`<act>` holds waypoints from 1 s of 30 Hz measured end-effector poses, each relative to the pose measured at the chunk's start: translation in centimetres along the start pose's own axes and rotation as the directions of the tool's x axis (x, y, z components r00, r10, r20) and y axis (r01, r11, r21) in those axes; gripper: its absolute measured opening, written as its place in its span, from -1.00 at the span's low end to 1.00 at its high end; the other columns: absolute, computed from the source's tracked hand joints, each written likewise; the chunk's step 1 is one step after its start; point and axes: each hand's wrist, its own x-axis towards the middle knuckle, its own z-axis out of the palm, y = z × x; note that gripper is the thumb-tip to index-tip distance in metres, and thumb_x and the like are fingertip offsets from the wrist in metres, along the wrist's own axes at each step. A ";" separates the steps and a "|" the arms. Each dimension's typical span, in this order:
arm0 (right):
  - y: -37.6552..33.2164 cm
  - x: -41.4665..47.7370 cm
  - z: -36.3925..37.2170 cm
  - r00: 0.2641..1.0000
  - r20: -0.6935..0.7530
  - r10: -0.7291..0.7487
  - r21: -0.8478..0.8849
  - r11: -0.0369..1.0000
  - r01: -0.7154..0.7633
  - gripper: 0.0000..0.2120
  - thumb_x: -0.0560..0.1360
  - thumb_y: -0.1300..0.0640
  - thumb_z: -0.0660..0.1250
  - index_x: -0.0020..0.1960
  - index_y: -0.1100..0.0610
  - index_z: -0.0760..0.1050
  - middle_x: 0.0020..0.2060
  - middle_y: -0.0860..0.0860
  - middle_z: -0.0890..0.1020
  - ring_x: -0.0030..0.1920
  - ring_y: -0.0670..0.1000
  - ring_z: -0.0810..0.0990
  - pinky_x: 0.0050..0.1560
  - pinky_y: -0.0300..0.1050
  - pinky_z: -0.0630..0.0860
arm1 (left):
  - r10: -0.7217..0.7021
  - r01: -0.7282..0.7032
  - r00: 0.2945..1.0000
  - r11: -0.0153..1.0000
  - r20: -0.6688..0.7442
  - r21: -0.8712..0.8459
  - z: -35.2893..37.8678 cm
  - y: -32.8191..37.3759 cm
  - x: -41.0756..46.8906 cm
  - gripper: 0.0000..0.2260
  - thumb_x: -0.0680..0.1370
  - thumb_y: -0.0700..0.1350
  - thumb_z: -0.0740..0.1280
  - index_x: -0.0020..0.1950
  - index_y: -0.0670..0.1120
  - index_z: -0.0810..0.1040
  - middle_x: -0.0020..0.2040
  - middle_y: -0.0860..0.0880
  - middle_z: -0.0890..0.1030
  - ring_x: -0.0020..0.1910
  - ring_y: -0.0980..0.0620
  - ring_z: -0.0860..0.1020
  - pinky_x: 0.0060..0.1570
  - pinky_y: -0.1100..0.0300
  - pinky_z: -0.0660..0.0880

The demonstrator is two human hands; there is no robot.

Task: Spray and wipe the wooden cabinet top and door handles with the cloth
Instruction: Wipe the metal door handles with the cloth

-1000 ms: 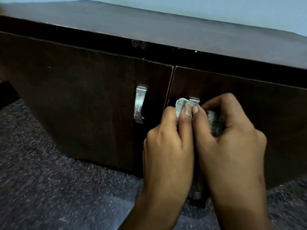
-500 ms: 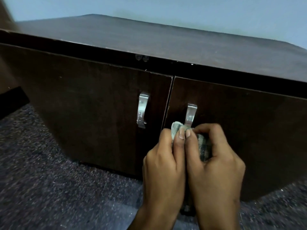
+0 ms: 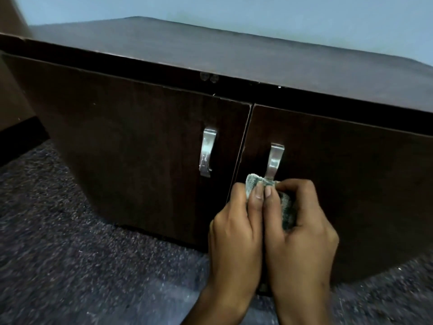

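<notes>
A low dark wooden cabinet (image 3: pixel 131 141) fills the view, its top (image 3: pixel 234 55) bare. Each of its two doors carries a silver metal handle: the left handle (image 3: pixel 207 152) is uncovered, and the right handle (image 3: pixel 274 160) shows its upper part only. A pale green cloth (image 3: pixel 255 181) is wrapped around the bottom end of the right handle. My left hand (image 3: pixel 234 233) and my right hand (image 3: pixel 302 233) sit side by side, both pinching the cloth against the handle. No spray bottle is in view.
Dark speckled carpet (image 3: pixel 70 254) covers the floor in front of the cabinet. A pale blue wall (image 3: pixel 257 15) stands behind it. A brown panel with a black base (image 3: pixel 14 127) is at the far left.
Both hands have slid the cloth down the right handle from its top to its lower end, uncovering most of the handle. The view has also tilted up a little.
</notes>
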 end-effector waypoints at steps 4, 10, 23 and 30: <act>1.4 -0.5 1.2 1.000 -0.010 0.017 -0.010 1.000 -0.017 -0.98 0.53 0.11 0.29 -0.08 0.03 0.46 -0.29 -0.09 0.54 -0.16 -0.21 0.51 -0.30 -0.57 0.34 | -0.008 0.006 1.000 0.998 0.021 0.061 0.2 -1.3 0.2 -0.58 0.51 0.29 -0.02 -0.09 0.01 0.45 -0.32 0.04 0.58 -0.36 0.06 0.57 -0.37 -0.02 0.51; 1.6 -0.3 1.5 0.999 0.007 0.053 -0.048 0.997 -0.053 -0.90 0.50 0.17 0.31 -0.12 0.01 0.42 -0.32 -0.08 0.53 -0.33 -0.21 0.50 -0.33 -0.57 0.33 | -0.057 0.049 0.996 0.993 0.063 0.112 -0.1 -1.9 0.5 -0.54 0.48 0.32 -0.05 -0.11 0.02 0.45 -0.32 0.00 0.59 -0.34 0.01 0.59 -0.35 -0.07 0.52; -4.5 -0.2 2.6 0.993 0.087 0.077 0.233 0.968 -0.096 -0.88 0.48 -0.07 0.30 -0.03 -0.12 0.40 -0.11 -0.15 0.52 -0.11 -0.26 0.51 -0.24 -0.56 0.37 | 0.119 -0.106 0.981 0.990 -0.153 0.088 -5.9 0.0 2.3 -0.63 0.54 0.24 0.04 -0.20 0.00 0.41 -0.35 0.14 0.53 -0.42 0.17 0.51 -0.44 0.12 0.44; -5.9 2.4 4.2 0.999 0.030 -0.014 0.178 0.984 0.009 -0.88 0.47 0.10 0.37 -0.08 0.04 0.42 -0.17 0.01 0.56 -0.21 -0.18 0.50 -0.25 -0.51 0.36 | 0.130 -0.098 0.976 0.979 -0.177 0.178 -7.0 1.2 5.1 -0.63 0.55 0.24 0.06 -0.24 0.00 0.39 -0.47 0.08 0.42 -0.40 -0.07 0.54 -0.43 -0.02 0.45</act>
